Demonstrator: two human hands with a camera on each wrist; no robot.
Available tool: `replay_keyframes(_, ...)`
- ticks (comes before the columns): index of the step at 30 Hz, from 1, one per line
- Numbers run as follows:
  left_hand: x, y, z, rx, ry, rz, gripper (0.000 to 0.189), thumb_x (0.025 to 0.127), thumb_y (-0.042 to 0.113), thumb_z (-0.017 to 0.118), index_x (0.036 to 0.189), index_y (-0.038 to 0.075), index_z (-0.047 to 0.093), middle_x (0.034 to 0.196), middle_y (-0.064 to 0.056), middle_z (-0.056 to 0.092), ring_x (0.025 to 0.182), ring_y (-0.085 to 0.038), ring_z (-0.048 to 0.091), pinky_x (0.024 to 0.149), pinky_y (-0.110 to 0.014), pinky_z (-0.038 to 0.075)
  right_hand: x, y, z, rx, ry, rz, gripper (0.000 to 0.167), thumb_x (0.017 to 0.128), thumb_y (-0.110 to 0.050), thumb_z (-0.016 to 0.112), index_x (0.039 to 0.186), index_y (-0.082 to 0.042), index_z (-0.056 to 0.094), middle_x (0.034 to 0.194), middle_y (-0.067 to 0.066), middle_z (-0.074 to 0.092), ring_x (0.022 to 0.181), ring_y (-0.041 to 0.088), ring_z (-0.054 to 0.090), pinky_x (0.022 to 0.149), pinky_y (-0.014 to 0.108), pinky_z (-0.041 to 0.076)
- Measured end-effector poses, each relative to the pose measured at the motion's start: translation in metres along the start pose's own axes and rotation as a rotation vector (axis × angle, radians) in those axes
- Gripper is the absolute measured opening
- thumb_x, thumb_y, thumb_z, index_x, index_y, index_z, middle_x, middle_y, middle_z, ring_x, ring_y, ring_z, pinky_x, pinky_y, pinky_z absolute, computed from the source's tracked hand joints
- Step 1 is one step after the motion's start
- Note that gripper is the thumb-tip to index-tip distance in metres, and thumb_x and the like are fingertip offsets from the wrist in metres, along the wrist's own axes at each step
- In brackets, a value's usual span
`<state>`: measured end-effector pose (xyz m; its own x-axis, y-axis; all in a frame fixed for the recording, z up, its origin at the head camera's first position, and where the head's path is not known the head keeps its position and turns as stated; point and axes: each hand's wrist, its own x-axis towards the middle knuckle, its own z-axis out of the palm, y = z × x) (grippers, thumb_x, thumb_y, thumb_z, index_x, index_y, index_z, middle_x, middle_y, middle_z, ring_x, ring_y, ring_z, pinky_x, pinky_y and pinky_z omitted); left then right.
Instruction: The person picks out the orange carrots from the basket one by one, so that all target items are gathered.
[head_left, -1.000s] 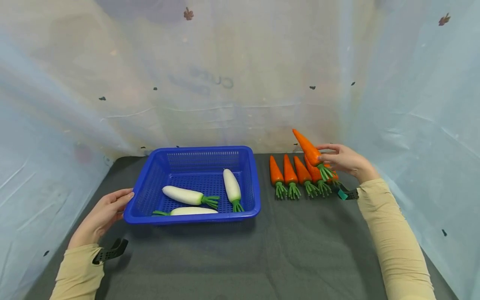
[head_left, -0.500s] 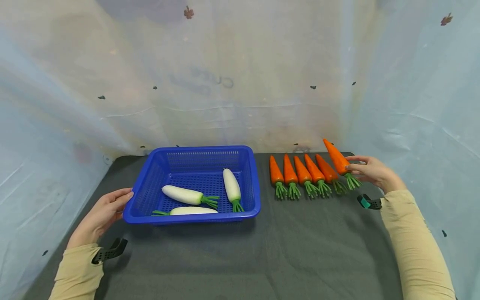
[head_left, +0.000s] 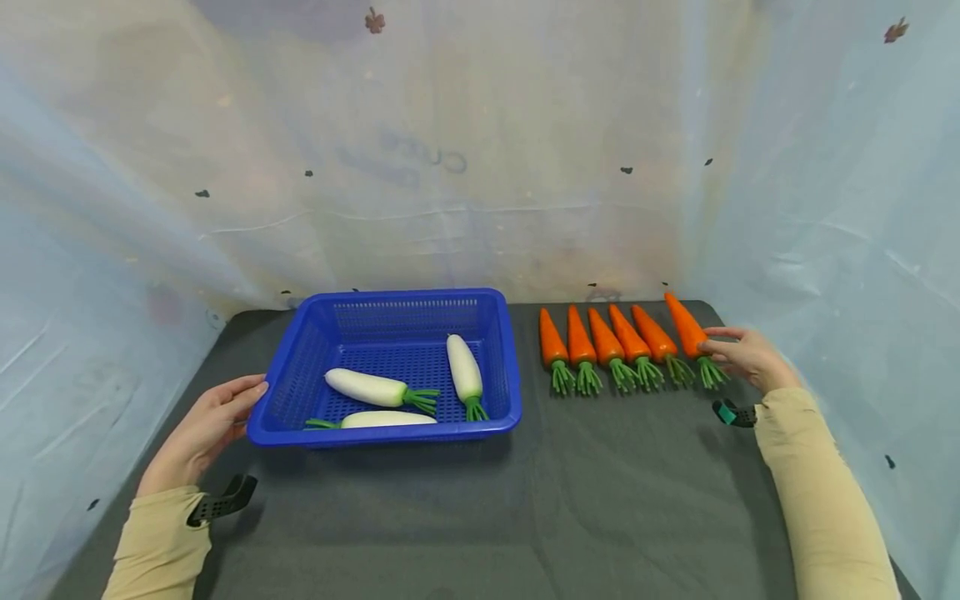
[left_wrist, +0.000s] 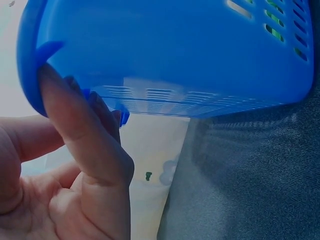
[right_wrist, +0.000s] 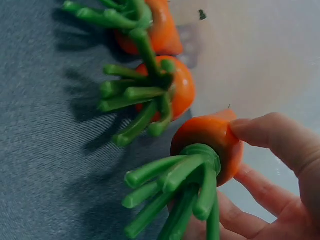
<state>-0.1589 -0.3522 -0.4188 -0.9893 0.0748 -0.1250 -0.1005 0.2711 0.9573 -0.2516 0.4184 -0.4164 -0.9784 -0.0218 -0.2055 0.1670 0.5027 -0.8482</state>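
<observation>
At the right end of a row of carrots, my right hand (head_left: 750, 357) pinches a carrot (head_left: 684, 323) near its green stems. The right wrist view shows the thumb on top of that carrot (right_wrist: 212, 142) and other fingers beneath it. Several more carrots (head_left: 604, 335) lie side by side to its left, tips away from me. My left hand (head_left: 210, 427) grips the left rim of a blue plastic basket (head_left: 382, 437); in the left wrist view its fingers (left_wrist: 82, 125) curl at the rim. Three white radishes (head_left: 367, 388) with green stems lie in the basket.
Dark grey cloth (head_left: 450, 517) covers the table. A pale plastic sheet (head_left: 480, 150) hangs behind it and along both sides, close beyond the right hand.
My right hand carried the carrot rightward past the others and lowered it at the row's right end, uncovering the carrots behind. The left hand and basket stay in place.
</observation>
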Motion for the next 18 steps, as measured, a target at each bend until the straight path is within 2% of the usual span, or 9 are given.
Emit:
replay_keyframes(3, -0.001, 0.0, 0.0, 0.009, 0.01, -0.009, 0.066, 0.097, 0.04, 0.053, 0.14, -0.006, 0.033, 0.099, 0.011, 0.066, 0.088, -0.012, 0.065, 0.075, -0.029, 0.053, 0.003, 0.003, 0.003, -0.01, 0.015, 0.002, 0.072, 0.095, -0.035, 0.06, 0.146, 0.007, 0.028, 0.139, 0.029, 0.036, 0.096, 0.008, 0.056, 0.078, 0.027, 0.052)
replay_keyframes(5, -0.001, 0.001, 0.0, 0.014, 0.012, -0.009, 0.067, 0.097, 0.041, 0.053, 0.14, -0.007, 0.033, 0.099, 0.011, 0.066, 0.088, -0.012, 0.065, 0.075, -0.029, 0.053, 0.005, 0.005, 0.003, -0.008, 0.022, 0.002, 0.072, 0.095, -0.034, 0.06, 0.146, 0.007, 0.028, 0.14, 0.031, 0.033, 0.093, 0.006, 0.056, 0.077, 0.027, 0.052)
replay_keyframes(8, -0.002, 0.001, 0.0, 0.019, 0.014, -0.01, 0.069, 0.097, 0.042, 0.052, 0.141, -0.007, 0.031, 0.098, 0.011, 0.066, 0.088, -0.013, 0.066, 0.075, -0.03, 0.053, 0.007, 0.008, 0.004, -0.024, 0.034, 0.006, 0.07, 0.095, -0.034, 0.06, 0.145, 0.006, 0.03, 0.133, 0.025, 0.041, 0.087, 0.003, 0.055, 0.075, 0.027, 0.052)
replay_keyframes(12, -0.002, 0.002, 0.0, 0.023, 0.015, -0.008, 0.07, 0.097, 0.042, 0.052, 0.141, -0.007, 0.031, 0.099, 0.01, 0.066, 0.088, -0.013, 0.065, 0.075, -0.03, 0.053, 0.01, 0.01, 0.006, -0.053, 0.04, 0.013, 0.068, 0.096, -0.033, 0.058, 0.145, 0.006, 0.031, 0.119, 0.013, 0.05, 0.082, 0.006, 0.055, 0.071, 0.028, 0.052)
replay_keyframes(14, -0.002, 0.002, 0.0, 0.023, 0.014, -0.008, 0.069, 0.097, 0.042, 0.052, 0.141, -0.007, 0.031, 0.099, 0.01, 0.066, 0.088, -0.013, 0.065, 0.075, -0.03, 0.053, 0.011, 0.01, 0.008, -0.064, 0.044, 0.011, 0.067, 0.096, -0.032, 0.057, 0.145, 0.007, 0.031, 0.118, 0.014, 0.05, 0.084, 0.009, 0.056, 0.072, 0.029, 0.052)
replay_keyframes(18, -0.002, 0.0, 0.0, 0.019, 0.013, -0.009, 0.069, 0.097, 0.042, 0.052, 0.141, -0.007, 0.032, 0.099, 0.009, 0.066, 0.088, -0.013, 0.066, 0.075, -0.03, 0.053, 0.013, 0.009, 0.012, -0.091, 0.053, -0.003, 0.067, 0.096, -0.032, 0.057, 0.143, 0.009, 0.032, 0.127, 0.024, 0.046, 0.092, 0.014, 0.056, 0.075, 0.029, 0.052)
